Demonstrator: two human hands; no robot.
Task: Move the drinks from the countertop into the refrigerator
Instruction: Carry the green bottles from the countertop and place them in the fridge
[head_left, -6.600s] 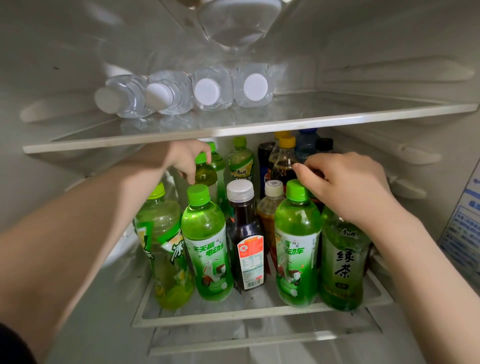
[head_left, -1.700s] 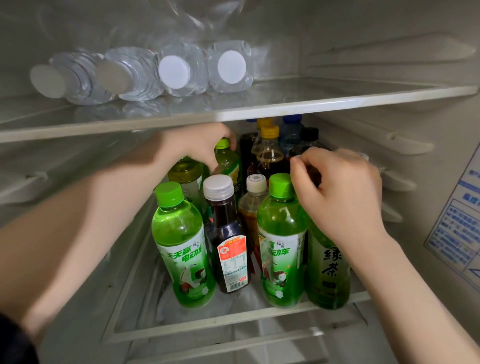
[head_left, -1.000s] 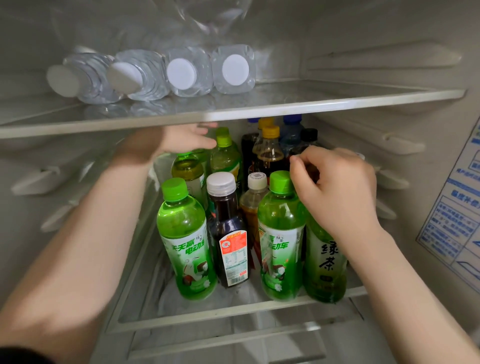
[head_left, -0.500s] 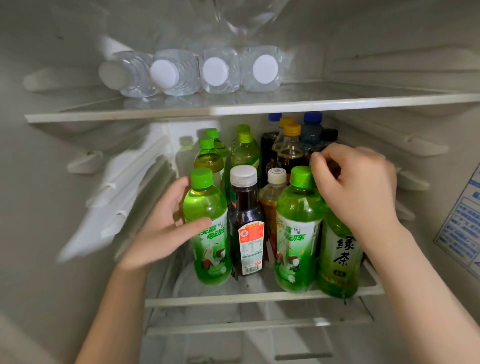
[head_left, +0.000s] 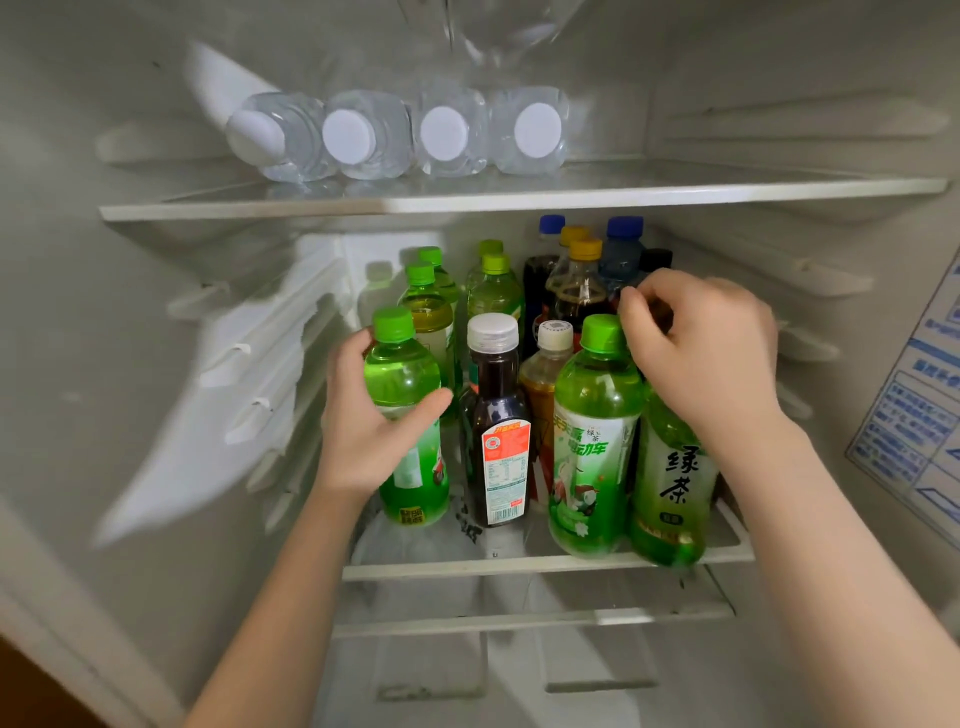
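I look into the open refrigerator. Several drinks stand on the middle shelf (head_left: 519, 565). My left hand (head_left: 363, 441) grips the front-left green bottle (head_left: 400, 374) round its body, thumb across the front. My right hand (head_left: 711, 353) is curled over the top of the dark-green tea bottle (head_left: 675, 483) at the front right, hiding its cap. Between them stand a dark bottle with a white cap (head_left: 496, 431), an amber bottle (head_left: 545, 374) and a second bright green bottle (head_left: 592, 447). More green, cola and blue-capped bottles (head_left: 582, 280) fill the back.
Several clear water bottles (head_left: 447, 132) lie on their sides on the glass upper shelf (head_left: 519, 200), caps toward me. Ribbed fridge walls close in on the left and right. A blue-printed sticker (head_left: 924, 415) is on the right wall. A lower rail (head_left: 519, 621) runs under the shelf.
My left hand came back from the rear green bottles to the front-left green bottle and closed round it. My right hand stayed on the tea bottle's top.
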